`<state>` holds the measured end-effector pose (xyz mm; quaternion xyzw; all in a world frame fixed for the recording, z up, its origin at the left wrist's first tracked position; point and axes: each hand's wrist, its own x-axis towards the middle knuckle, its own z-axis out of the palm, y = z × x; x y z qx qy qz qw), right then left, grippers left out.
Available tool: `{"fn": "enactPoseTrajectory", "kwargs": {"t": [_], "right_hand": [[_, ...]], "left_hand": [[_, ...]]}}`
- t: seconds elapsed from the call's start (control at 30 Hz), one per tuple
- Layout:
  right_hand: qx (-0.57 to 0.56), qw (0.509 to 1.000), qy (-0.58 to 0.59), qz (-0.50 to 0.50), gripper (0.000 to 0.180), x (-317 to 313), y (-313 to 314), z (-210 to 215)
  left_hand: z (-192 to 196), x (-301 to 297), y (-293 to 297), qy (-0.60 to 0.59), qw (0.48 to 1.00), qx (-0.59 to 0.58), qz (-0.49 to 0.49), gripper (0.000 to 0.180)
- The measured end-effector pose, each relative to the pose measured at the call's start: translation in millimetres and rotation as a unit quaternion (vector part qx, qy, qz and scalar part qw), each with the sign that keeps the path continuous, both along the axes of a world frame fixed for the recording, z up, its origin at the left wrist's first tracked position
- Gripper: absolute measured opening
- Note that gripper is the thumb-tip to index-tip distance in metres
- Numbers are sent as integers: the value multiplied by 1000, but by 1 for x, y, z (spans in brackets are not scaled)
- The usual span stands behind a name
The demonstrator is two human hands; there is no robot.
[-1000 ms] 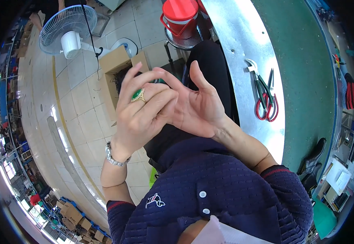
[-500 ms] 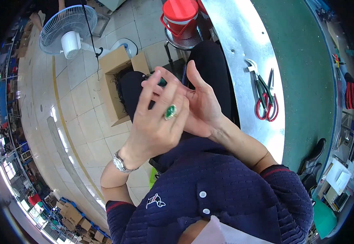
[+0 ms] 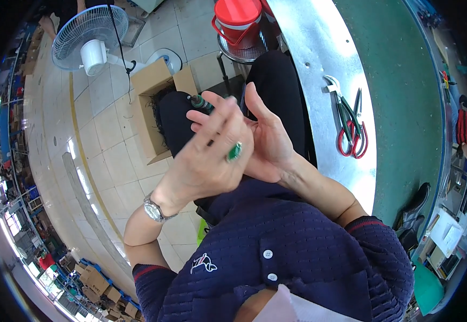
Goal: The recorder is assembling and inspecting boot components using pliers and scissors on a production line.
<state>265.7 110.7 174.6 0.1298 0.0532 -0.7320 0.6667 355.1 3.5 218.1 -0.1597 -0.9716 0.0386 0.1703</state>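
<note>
My left hand, with a wristwatch and a green-stoned ring, lies across the palm of my right hand. Motion smears its fingertips, so any grip there cannot be made out. My right hand is turned palm up, thumb raised and fingers stretched out beneath the left. Just beyond the right fingers, over my thigh, shows the end of a slim dark green and black tool. The rest of it is hidden behind the fingers, and whether they touch it is unclear.
On the metal tabletop at my right lie green-handled pliers and red-handled scissors. A red bucket stands on a stool ahead. A cardboard box with black strands sits by my left knee, a fan behind it.
My left hand has shifted, its fingers sliding toward the right palm, and its wrist has moved left. More of the dark green tool now shows. My right hand is nearly still.
</note>
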Motion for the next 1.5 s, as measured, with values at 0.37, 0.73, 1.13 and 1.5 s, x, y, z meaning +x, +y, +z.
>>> {"fn": "enactPoseTrajectory", "kwargs": {"t": [0.37,0.73,1.13,1.5], "right_hand": [[-58,996,-61,31,65,-3,4,5],[-167,984,43,-41,82,-9,-1,6],[-218,967,2,-129,81,-11,-7,-1],[-200,972,6,-124,80,-13,-8,-2]], "left_hand": [[6,-1,-14,-5,964,263,27,23],[-9,11,37,26,956,264,123,33],[-51,20,70,66,969,213,103,36],[-60,22,77,57,977,192,74,45]]}}
